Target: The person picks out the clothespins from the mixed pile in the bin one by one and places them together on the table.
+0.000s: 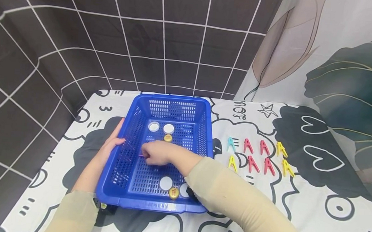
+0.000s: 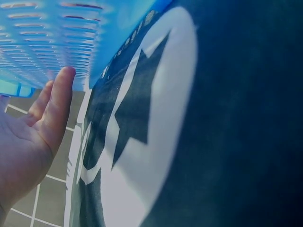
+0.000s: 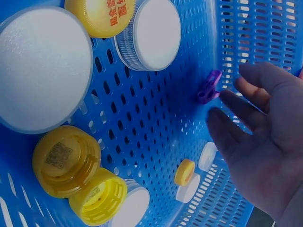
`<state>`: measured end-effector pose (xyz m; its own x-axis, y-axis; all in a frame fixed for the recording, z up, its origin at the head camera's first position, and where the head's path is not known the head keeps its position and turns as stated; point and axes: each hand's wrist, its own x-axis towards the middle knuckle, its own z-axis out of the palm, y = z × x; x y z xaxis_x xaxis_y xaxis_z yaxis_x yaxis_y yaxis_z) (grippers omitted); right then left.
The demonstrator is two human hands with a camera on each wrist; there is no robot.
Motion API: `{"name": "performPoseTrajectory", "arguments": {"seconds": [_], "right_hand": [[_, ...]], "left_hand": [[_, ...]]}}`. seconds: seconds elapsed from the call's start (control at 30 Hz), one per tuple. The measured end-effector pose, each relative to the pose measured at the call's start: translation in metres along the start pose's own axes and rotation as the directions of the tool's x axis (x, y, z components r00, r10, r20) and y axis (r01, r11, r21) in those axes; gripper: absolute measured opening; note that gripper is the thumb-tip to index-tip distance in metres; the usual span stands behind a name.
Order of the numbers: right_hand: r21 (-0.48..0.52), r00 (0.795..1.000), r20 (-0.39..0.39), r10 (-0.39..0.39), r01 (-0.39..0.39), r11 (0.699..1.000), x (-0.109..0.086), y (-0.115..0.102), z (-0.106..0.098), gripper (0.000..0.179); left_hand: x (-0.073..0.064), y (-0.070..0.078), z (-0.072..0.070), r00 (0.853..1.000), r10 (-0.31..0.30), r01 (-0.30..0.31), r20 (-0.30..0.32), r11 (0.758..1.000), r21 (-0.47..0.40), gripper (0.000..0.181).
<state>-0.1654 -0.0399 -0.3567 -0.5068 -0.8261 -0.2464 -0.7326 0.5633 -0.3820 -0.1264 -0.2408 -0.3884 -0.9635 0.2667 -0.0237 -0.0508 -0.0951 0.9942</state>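
My right hand (image 1: 156,153) reaches down into a blue plastic basket (image 1: 206,131). In the right wrist view, its fingers are loosely bent and apart, with the fingertips right beside a small purple clothespin (image 3: 209,88) that lies on the basket floor near the wall; nothing shows between them. My left hand (image 1: 109,145) is at the basket's left side, thumb by the rim. The left wrist view shows its straight fingers (image 2: 59,101) against the outer slotted wall. White caps (image 1: 168,129) and yellow caps (image 1: 173,193) lie about the basket floor, at both its far and near ends.
On the right of the patterned cloth (image 1: 307,215), several clothespins stand out in two rows: a turquoise one (image 1: 231,144), red ones (image 1: 248,145) and yellow ones (image 1: 287,168). A dark checked curtain (image 1: 184,41) hangs behind the basket.
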Motion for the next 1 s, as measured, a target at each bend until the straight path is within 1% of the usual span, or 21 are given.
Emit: {"name": "performPoseTrajectory", "arguments": {"seconds": [0.13,0.23,0.37,0.47,0.5,0.6,0.67,0.73,0.87,1.0], "right_hand": [[0.024,1.000,0.003,0.018,-0.018,1.000,0.002,0.001,0.002,0.023],[0.072,0.999,0.026,0.025,-0.027,0.997,0.004,0.002,0.002,0.030],[0.074,0.998,0.047,0.044,-0.048,0.996,0.004,0.003,0.001,0.025],[0.052,0.999,0.024,0.045,-0.047,0.998,0.005,0.004,0.001,0.018],[0.047,0.999,0.010,0.045,-0.046,0.998,0.005,0.005,0.001,0.018],[0.059,0.998,-0.030,0.049,-0.048,0.997,0.006,0.008,0.002,0.025],[0.076,0.997,-0.039,0.060,-0.057,0.995,0.006,0.010,0.003,0.034],[0.093,0.997,-0.038,0.069,-0.065,0.994,0.007,0.012,0.004,0.042],[0.109,0.996,-0.027,0.089,-0.086,0.990,0.011,0.016,0.006,0.051],[0.090,0.993,-0.016,0.121,-0.119,0.989,0.016,0.018,0.008,0.056]], "left_hand": [[0.000,0.001,0.000,1.000,0.004,-0.004,0.004,1.000,-0.006,0.070],[0.001,0.001,0.000,1.000,0.003,-0.003,-0.009,1.000,0.008,0.071],[0.002,0.001,0.000,1.000,0.004,-0.004,-0.006,1.000,0.022,0.070],[0.002,0.000,0.001,1.000,0.001,0.000,-0.009,1.000,0.017,0.070],[0.001,0.000,0.001,1.000,0.001,0.000,-0.015,1.000,0.026,0.070],[0.000,0.000,0.001,1.000,-0.006,0.006,-0.016,0.999,0.036,0.070],[0.000,0.000,0.000,1.000,-0.008,0.009,-0.010,0.999,0.041,0.070],[0.000,0.000,0.000,1.000,-0.011,0.011,-0.003,0.999,0.043,0.070],[0.000,0.001,0.000,1.000,-0.010,0.009,0.005,0.999,0.043,0.070],[0.000,0.001,0.000,1.000,-0.002,0.002,0.002,0.999,0.038,0.070]]}}
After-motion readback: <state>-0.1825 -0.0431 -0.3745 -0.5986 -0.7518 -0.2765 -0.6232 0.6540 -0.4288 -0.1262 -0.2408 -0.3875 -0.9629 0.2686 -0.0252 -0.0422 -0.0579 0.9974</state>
